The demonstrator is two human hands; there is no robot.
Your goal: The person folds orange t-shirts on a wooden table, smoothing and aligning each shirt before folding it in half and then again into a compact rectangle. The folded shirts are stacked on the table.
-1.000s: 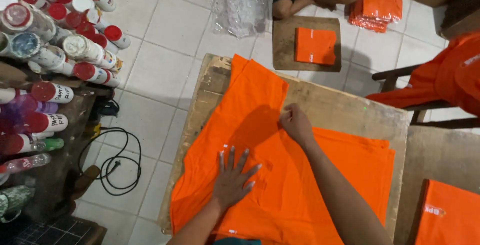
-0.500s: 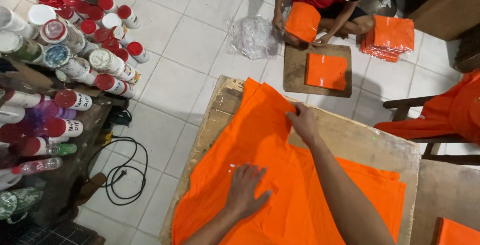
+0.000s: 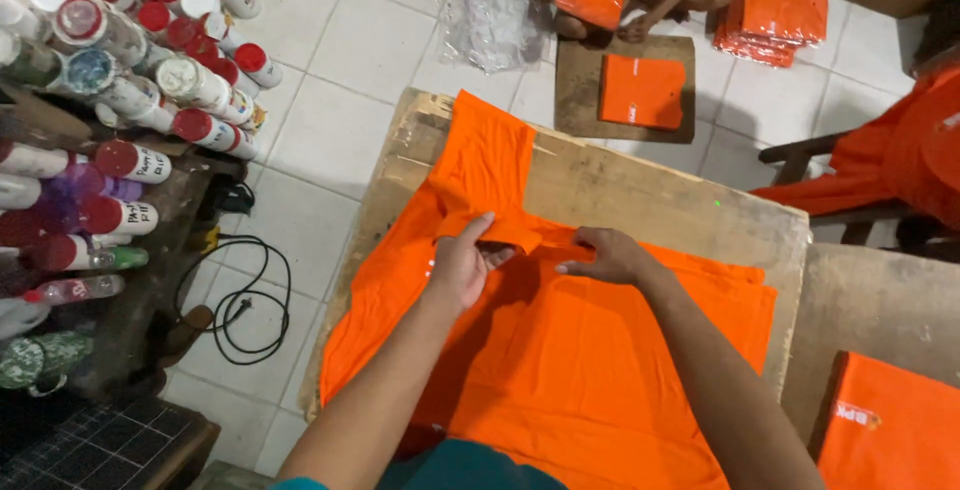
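An orange shirt [image 3: 560, 370] is spread over the board [image 3: 680, 195]. Its folded sleeve, near the board's far-left corner, is pinched by the left hand [image 3: 462, 265]; cloth beside it is pressed by the flat, open right hand [image 3: 610, 255].

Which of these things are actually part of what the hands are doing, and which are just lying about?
In use:
left hand and right hand, both on the orange shirt
wooden board under it

Lying about:
red-capped bottles
black cable
clear plastic bag
stack of folded orange shirts
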